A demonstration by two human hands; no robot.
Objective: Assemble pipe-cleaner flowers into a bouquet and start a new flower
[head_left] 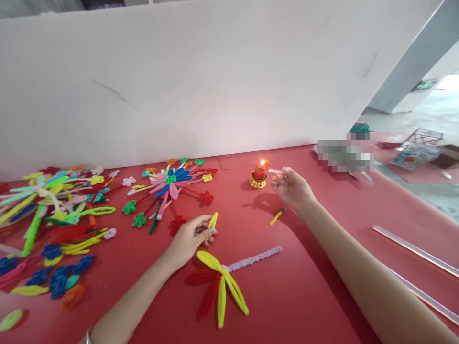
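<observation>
My right hand (291, 187) pinches a short clear glue stick (275, 171) and holds its tip at the flame of a small red candle (260, 169) in a gold holder. My left hand (191, 239) grips a yellow pipe-cleaner petal (213, 220) just above the red table (304, 296). In front of it lies a half-built pipe-cleaner flower (219, 284) with yellow and red petals and a pale lilac stem (253, 258).
A finished multicoloured pipe-cleaner flower (171, 184) lies behind my left hand. A heap of coloured pipe-cleaner petals (53, 215) covers the left side. A yellow scrap (277, 217) lies near my right wrist. Two long clear glue sticks (416, 251) lie at the right. A white wall (201, 76) backs the table.
</observation>
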